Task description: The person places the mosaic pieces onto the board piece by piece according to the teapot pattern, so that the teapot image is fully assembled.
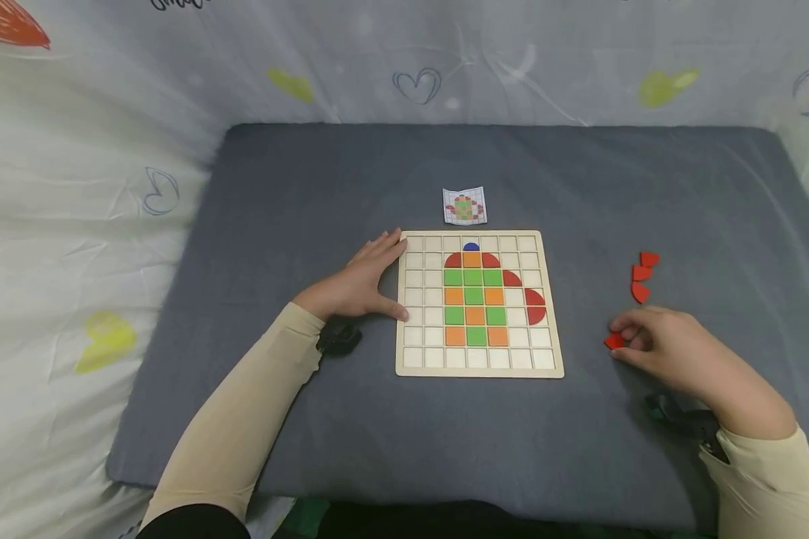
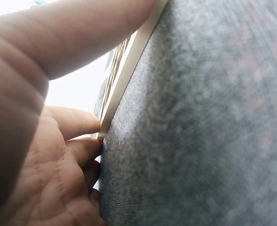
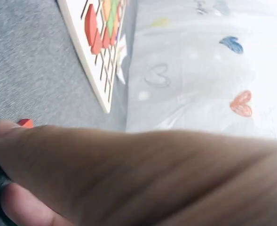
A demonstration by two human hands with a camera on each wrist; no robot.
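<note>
A wooden grid board (image 1: pixel 407 371) lies on the grey surface, with green, orange, red and blue tiles set in its squares. At its left edge is my left hand (image 1: pixel 357 283), thumb and fingers spread and touching the rim; the left wrist view shows the thumb (image 2: pixel 82 33) along that edge. To the right of the board, my right hand (image 1: pixel 677 352) pinches a small red quarter-circle tile (image 1: pixel 613 341) between thumb and fingers, low over the cloth. Only a corner of this tile (image 3: pixel 25 123) shows in the right wrist view.
Three loose red quarter-circle tiles (image 1: pixel 641 274) lie in a column beyond my right hand. Behind the board is a small paper card (image 1: pixel 465 206) with a teapot-like tile pattern. White cloth (image 1: pixel 350 60) with printed hearts hangs at the back and sides.
</note>
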